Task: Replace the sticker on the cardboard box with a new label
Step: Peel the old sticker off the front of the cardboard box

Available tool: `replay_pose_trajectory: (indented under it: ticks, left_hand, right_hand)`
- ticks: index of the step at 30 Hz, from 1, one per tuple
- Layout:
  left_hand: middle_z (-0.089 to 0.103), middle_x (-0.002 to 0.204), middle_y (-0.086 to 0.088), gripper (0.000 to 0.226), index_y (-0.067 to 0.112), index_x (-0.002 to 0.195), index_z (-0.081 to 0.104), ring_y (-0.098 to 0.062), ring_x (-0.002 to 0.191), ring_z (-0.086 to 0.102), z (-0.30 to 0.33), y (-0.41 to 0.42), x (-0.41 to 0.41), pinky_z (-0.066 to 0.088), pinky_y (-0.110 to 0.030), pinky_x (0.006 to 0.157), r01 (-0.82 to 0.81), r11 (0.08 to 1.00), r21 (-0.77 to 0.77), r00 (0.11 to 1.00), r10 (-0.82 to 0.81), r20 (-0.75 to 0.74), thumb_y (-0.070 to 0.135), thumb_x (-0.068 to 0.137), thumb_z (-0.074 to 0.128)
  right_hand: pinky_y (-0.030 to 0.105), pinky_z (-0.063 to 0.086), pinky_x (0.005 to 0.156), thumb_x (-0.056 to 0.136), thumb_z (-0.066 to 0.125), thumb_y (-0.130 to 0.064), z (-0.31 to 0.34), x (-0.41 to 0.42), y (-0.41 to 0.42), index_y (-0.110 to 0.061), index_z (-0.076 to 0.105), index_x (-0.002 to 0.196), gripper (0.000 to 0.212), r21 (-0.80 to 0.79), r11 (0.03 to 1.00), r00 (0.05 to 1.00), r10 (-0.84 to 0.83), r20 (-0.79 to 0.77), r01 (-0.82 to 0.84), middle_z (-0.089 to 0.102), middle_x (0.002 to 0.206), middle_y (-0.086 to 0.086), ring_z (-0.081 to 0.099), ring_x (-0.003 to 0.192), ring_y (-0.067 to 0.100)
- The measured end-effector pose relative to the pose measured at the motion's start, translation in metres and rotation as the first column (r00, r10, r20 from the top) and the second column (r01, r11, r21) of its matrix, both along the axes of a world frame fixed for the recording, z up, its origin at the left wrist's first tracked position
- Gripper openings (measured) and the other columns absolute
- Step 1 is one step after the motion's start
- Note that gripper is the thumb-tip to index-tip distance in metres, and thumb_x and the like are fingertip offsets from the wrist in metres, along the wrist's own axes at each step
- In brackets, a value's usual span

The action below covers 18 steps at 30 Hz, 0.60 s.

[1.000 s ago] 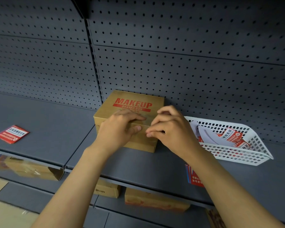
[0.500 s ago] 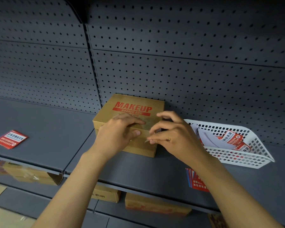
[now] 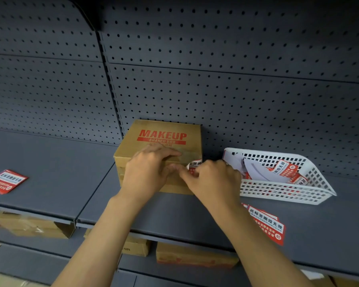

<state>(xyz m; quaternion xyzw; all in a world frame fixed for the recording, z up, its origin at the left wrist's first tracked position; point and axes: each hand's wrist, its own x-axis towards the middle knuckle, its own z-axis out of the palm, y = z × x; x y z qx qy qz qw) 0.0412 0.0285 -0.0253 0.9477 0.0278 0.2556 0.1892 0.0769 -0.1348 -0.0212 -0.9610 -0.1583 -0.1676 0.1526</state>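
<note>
We were peeling the old sticker [image 3: 193, 165] off the MAKEUP box [image 3: 164, 141] — right hand [image 3: 214, 179] pinching it, left hand [image 3: 147, 172] spread flat, bracing — next needed a steady pull.

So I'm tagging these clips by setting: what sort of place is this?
Probably a shop aisle or stockroom. Dark pegboard back panels rise behind a metal gondola shelf, a cardboard box printed MAKEUP stands on it, and more cartons sit on the lower shelf.
</note>
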Motion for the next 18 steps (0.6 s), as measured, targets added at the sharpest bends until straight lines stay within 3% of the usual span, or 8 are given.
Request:
replay_pose_trajectory:
  ticks: [3,5,8,13,18]
  left_hand:
    - [0.067,0.11,0.017,0.028,0.042,0.113,0.068,-0.01,0.107,0.061,0.0,0.0,0.0,0.044,-0.023,0.075,-0.011,1.0,-0.011,1.0,0.01,-0.017,0.04,0.085,0.069]
    - [0.067,0.11,0.017,0.029,0.043,0.113,0.068,-0.011,0.108,0.061,0.0,0.001,0.001,0.045,-0.023,0.075,-0.015,1.0,-0.012,1.0,0.015,-0.027,0.039,0.085,0.07]
    - [0.067,0.11,0.017,0.03,0.044,0.113,0.067,-0.012,0.109,0.061,0.001,0.002,0.001,0.047,-0.026,0.075,-0.011,1.0,-0.008,0.999,0.011,-0.041,0.039,0.084,0.071]
    - [0.066,0.11,0.019,0.03,0.046,0.113,0.067,-0.011,0.108,0.061,0.003,0.002,0.001,0.045,-0.025,0.073,-0.007,1.0,-0.013,0.999,0.007,-0.047,0.038,0.084,0.071]
    - [0.066,0.111,0.019,0.03,0.046,0.113,0.067,-0.01,0.108,0.061,0.004,0.001,0.0,0.041,-0.024,0.071,-0.017,1.0,-0.005,0.999,0.017,-0.045,0.038,0.084,0.072]
  right_hand:
    - [0.03,0.032,0.057,0.086,0.053,-0.056,0.001,-0.003,-0.003,-0.018,0.069,0.069,0.045,0.056,0.994,0.996,0.093,-0.014,-0.092,0.051,0.06,0.002,0.051,0.061,0.025]
    - [0.028,0.032,0.054,0.086,0.057,-0.045,0.0,-0.003,-0.009,-0.021,0.061,0.061,0.034,0.1,0.985,0.989,0.143,-0.032,-0.139,0.049,0.055,-0.002,0.046,0.058,0.022]
    - [0.028,0.032,0.05,0.09,0.059,-0.048,-0.004,-0.001,-0.017,-0.021,0.042,0.05,0.051,0.149,0.973,0.979,0.189,-0.074,-0.177,0.043,0.047,-0.003,0.041,0.05,0.016]
    - [0.034,0.055,0.058,0.092,0.052,-0.054,-0.001,0.002,-0.027,-0.017,0.066,0.062,0.049,0.161,0.964,0.962,0.236,-0.14,-0.213,0.07,0.056,0.001,0.065,0.056,0.015]
    - [0.038,0.058,0.061,0.089,0.055,-0.051,0.008,0.007,-0.041,-0.013,0.051,0.053,0.052,0.128,0.967,0.961,0.236,-0.144,-0.218,0.07,0.056,0.004,0.065,0.057,0.018]
